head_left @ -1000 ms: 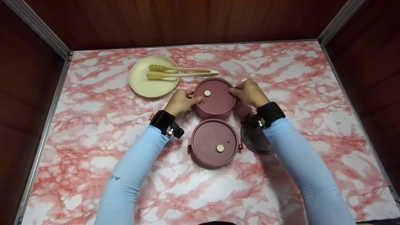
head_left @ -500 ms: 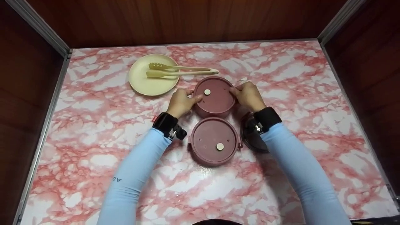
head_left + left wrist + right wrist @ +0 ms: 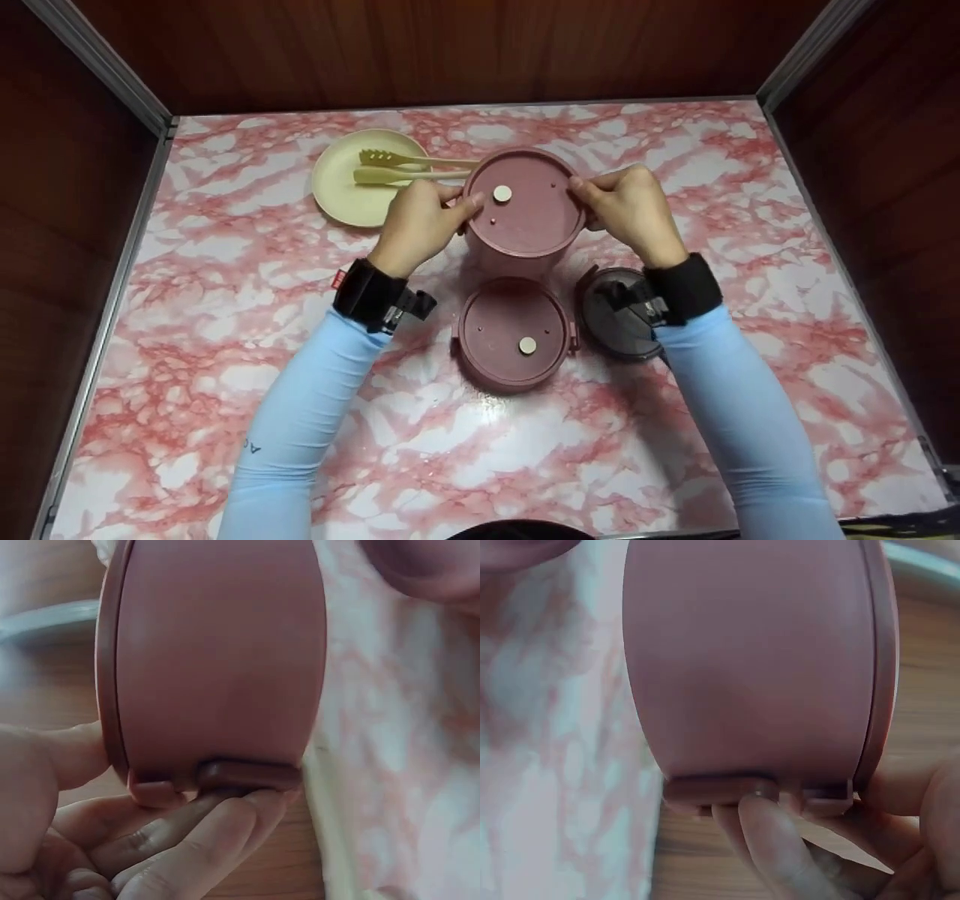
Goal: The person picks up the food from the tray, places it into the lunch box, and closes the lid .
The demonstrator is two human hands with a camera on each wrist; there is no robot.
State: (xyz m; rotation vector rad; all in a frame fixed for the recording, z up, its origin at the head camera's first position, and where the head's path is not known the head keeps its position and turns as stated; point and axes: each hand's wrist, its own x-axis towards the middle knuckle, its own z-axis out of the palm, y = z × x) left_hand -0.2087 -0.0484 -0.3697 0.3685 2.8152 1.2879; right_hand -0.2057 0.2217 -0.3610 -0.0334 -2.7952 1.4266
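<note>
A round dusty-pink food container [image 3: 529,217] with a lid and a small cream knob is raised above the table between both hands. My left hand [image 3: 420,225] grips its left side, thumb on the lid's edge and fingers under the side clip, as the left wrist view shows. On the opposite side my right hand [image 3: 634,210] holds it the same way, thumb on the lid rim and fingertips beneath the clip [image 3: 720,791]. A second, similar lidded container [image 3: 499,326] stands on the table nearer the body. The raised container's underside is hidden in the head view.
Pale yellow tongs [image 3: 390,175] lie across a cream plate [image 3: 337,199] at the back left, their far end hidden behind the raised container. A dark round lid-like piece [image 3: 611,319] lies under the right wrist. Wooden panels [image 3: 450,56] border the marbled tabletop [image 3: 187,360].
Both hands have lifted the far container off the table, and it now appears larger and farther back. The nearer container has stayed in place.
</note>
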